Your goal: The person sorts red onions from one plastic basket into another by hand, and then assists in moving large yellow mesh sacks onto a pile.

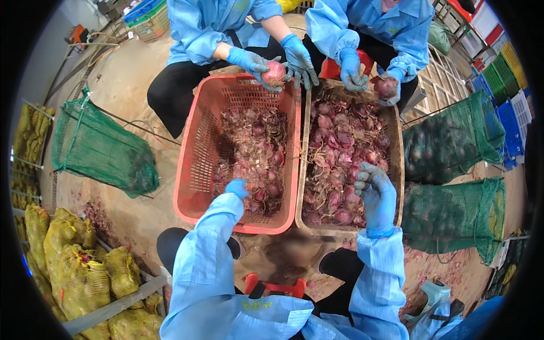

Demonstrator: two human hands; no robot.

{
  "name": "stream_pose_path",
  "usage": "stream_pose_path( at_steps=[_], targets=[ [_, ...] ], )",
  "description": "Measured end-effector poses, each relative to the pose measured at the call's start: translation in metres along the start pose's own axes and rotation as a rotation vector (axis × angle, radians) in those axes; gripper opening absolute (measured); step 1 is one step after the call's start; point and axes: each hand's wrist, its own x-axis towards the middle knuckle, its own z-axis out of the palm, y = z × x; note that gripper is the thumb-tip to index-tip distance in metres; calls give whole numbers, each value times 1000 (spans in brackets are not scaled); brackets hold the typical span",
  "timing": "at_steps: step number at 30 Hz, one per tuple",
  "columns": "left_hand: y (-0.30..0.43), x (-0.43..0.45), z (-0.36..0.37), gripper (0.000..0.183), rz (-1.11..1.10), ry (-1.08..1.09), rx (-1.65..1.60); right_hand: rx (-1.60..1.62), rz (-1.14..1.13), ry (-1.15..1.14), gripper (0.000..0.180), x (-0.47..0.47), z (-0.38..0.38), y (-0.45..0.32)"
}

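Observation:
A blue glove covers my left hand, which reaches over the near left part of a red plastic crate of red onions; its fingers are mostly hidden, so its hold cannot be told. My right hand, also gloved, is raised with bent fingers apart over the right side of a brown-edged crate full of red onions. Nothing shows in its grasp. Across the crates, one co-worker's gloved hand holds a pink onion, and another co-worker's holds a dark red onion.
A green mesh bag stands on the floor at left; two filled ones lie at right. Yellow mesh sacks sit behind a metal rail at lower left. A light-blue stool is at lower right.

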Motion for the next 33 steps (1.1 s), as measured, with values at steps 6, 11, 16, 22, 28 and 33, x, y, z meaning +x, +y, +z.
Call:
stream_pose_path(
  at_steps=[6,11,16,22,28,33],
  targets=[
    [96,67,93,51,364,30,205,-83,57,-24,34,4,2,13],
    [63,89,113,71,-191,-224,-199,-89,124,-96,34,7,27,17],
    [50,52,66,73,219,-263,119,-135,83,-105,34,-4,28,4],
    [74,-6,-99,89,-53,-722,-624,-127,31,-161,28,-15,31,-4],
    [149,-110,-209,66,219,-721,-1273,-202,52,-260,23,-17,17,5],
    [193,-155,-186,60,454,-651,-1682,-274,-24,-398,27,-25,13,8]
  ],
)
